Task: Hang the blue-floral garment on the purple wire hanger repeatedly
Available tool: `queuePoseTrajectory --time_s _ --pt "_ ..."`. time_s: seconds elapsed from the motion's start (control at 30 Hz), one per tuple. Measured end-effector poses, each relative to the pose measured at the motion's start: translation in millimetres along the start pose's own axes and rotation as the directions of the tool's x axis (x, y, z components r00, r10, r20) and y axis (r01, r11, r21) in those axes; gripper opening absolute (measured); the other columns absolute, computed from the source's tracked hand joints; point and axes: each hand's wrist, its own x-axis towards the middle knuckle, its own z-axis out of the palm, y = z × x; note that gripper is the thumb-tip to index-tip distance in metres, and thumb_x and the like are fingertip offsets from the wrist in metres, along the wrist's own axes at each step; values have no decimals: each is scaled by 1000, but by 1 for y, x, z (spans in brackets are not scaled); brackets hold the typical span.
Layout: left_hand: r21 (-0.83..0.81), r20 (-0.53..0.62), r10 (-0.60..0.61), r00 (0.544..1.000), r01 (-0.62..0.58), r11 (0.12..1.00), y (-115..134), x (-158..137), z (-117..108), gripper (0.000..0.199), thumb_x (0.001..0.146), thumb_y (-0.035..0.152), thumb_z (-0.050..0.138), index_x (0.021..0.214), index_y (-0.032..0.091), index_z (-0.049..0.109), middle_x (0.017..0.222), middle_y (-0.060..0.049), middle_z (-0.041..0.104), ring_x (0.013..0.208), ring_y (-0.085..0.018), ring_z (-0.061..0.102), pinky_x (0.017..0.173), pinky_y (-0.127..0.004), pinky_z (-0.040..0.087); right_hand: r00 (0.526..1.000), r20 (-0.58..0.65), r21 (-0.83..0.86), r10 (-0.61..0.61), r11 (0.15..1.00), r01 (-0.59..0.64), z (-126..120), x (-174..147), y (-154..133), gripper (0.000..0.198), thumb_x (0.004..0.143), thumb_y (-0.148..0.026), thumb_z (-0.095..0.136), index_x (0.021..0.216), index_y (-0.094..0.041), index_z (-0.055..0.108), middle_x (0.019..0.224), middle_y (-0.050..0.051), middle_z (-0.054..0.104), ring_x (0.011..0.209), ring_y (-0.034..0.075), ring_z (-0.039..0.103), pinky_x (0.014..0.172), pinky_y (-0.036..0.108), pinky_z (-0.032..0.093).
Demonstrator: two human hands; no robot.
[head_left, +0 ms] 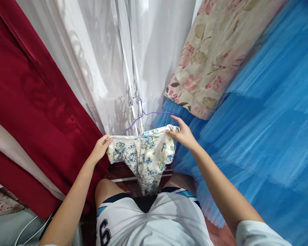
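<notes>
A white garment with blue and yellow flowers (149,150) hangs from a thin purple hanger (157,112), whose hook is at a white metal rack (129,68). At the garment's upper left corner, my left hand (100,147) pinches the edge between thumb and fingers. My right hand (182,132) grips the upper right corner, with the index finger stretched along the hanger's end. The top edge is held spread between both hands, and the lower part narrows downward. Part of the hanger is hidden behind the cloth.
Red curtain cloth (36,95) hangs on the left, beside sheer white curtains (92,51). To the right are a floral cloth (202,58) and layered blue tulle (259,136). White cables (32,227) lie at the lower left.
</notes>
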Motion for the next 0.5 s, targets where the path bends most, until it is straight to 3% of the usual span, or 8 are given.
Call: queuePoseTrajectory --time_s 0.07,0.13,0.23,0.3,0.37,0.43,0.5 --pt "-248 89 -119 989 137 959 1 8 13 32 80 45 67 89 15 64 74 -2 65 68 -16 59 65 -24 45 997 -71 -67 -21 998 16 -4 19 16 87 66 -21 70 147 -15 41 118 11 65 96 28 63 92 44 48" --pt "-397 162 -170 972 222 891 0 10 24 33 78 42 71 94 14 64 77 -3 67 68 -16 62 65 -25 47 994 -92 -148 -55 988 41 -8 36 28 81 65 -21 71 143 -14 47 128 13 61 111 31 59 103 45 42" --pt "-507 135 -201 970 242 827 -3 9 30 33 76 37 74 97 14 64 82 -5 70 69 -17 65 65 -25 49 994 -66 -224 -89 972 72 -9 52 36 58 65 -20 70 123 -15 65 122 12 66 119 31 56 107 44 37" --pt "-575 59 -247 967 235 784 -4 10 28 36 71 34 77 97 14 65 84 -5 71 72 -19 67 67 -27 51 998 -14 -274 -69 960 63 -13 56 34 34 68 -23 69 101 -14 74 96 8 73 101 29 64 95 40 46" --pt "-635 33 -300 953 252 730 -5 14 25 40 70 39 76 100 14 66 87 -7 73 79 -23 69 72 -32 54 999 50 -320 -10 947 25 -24 56 28 16 69 -27 70 73 -12 73 61 3 66 71 22 64 72 33 50" --pt "-631 108 -326 939 318 708 -6 19 24 45 76 51 67 102 14 67 90 -10 73 87 -28 69 78 -40 55 988 137 -282 75 959 -33 -42 53 21 24 66 -32 75 56 -12 66 44 -2 54 51 15 55 54 26 44" --pt "-512 173 -305 936 350 784 -9 25 28 54 84 61 53 101 13 69 88 -13 73 94 -32 68 82 -47 55 948 261 -122 184 980 -157 -61 47 15 27 60 -34 81 58 -11 67 48 1 59 47 15 55 49 26 42"
